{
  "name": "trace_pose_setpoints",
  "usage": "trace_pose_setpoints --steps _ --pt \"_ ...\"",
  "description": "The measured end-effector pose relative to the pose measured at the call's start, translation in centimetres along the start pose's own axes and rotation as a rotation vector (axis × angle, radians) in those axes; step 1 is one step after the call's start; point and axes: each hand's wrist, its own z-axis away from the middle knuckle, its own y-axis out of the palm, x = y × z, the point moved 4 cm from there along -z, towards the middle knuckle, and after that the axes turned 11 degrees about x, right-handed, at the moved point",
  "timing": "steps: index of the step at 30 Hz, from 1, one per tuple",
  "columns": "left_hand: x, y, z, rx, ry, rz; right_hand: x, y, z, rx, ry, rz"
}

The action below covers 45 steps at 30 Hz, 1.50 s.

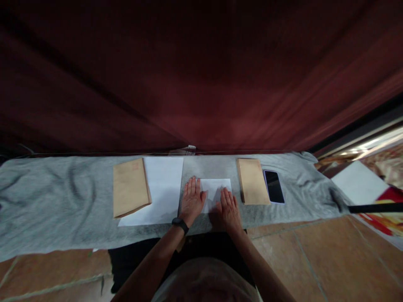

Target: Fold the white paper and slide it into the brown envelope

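Observation:
A small white sheet of paper (211, 188), perhaps folded, lies on the grey cloth in front of me. My left hand (192, 200) rests flat on its left side, fingers stretched out and pointing away from me. On the right side of the paper lies my right hand (229, 207), also flat with its fingers extended. Neither hand grips anything. Left of my hands, a larger white sheet (165, 188) is partly covered by a stack of brown envelopes (130, 188). Another stack of brown envelopes (254, 182) sits just right of my right hand.
A phone (274, 186) with a dark screen lies beside the right envelopes. Grey cloth (63, 197) covers the long narrow surface. Behind it hangs a dark red curtain-like sheet (208, 92). Tiled floor (289, 256) shows below, and a white sheet (359, 182) stands at far right.

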Motion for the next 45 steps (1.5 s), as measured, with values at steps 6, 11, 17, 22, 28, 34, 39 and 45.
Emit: trace_pose_setpoints --steps 6,11,17,22,28,34,39,45 --pt "0.0 -0.3 0.2 0.02 0.027 -0.015 3.1 0.8 -4.7 0.033 -0.107 -0.089" --pt "0.1 -0.3 0.2 0.027 0.032 -0.018 3.3 1.5 -6.1 0.023 -0.11 -0.074" --pt "0.0 -0.3 0.1 0.006 0.015 -0.007 1.5 1.6 -6.1 -0.029 -0.033 -0.023" --pt "0.0 -0.4 0.1 -0.001 0.018 -0.009 0.2 1.6 -5.9 -0.068 0.0 0.018" --pt "-0.1 -0.3 0.1 0.001 0.016 -0.014 -1.5 1.3 -4.9 -0.127 0.024 0.038" --pt "-0.1 -0.2 0.1 -0.007 0.02 -0.012 -2.7 1.0 -4.0 -0.173 0.024 0.06" --pt "0.0 -0.2 0.2 -0.028 0.03 -0.02 -3.1 0.5 -3.2 -0.206 0.051 0.072" --pt "-0.1 -0.3 0.1 -0.028 0.038 -0.022 0.2 -0.2 -1.9 -0.145 0.046 0.062"
